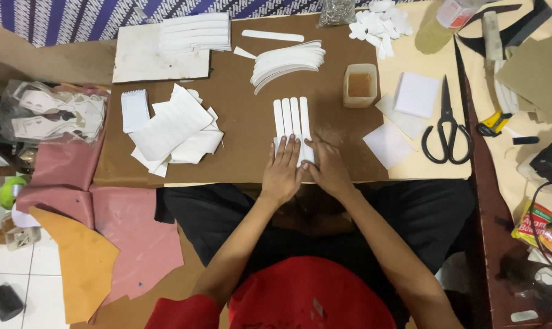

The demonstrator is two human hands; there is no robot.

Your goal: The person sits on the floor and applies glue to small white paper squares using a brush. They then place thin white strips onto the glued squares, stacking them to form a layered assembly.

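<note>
Several narrow white strips [292, 116] lie side by side on the brown board [239, 137], pointing away from me. My left hand [283, 170] lies flat with fingers spread over their near ends. My right hand [328, 166] presses beside it on the right edge of the same strips and a white piece under them. Neither hand grips anything; both rest palm down.
A fanned stack of curved white strips [286, 61], a small tub of amber glue [359, 85], white squares [416, 94], black scissors [446, 125] and a heap of white cut pieces [175, 131] surround the hands. Pink and orange sheets [99, 237] lie on the floor at left.
</note>
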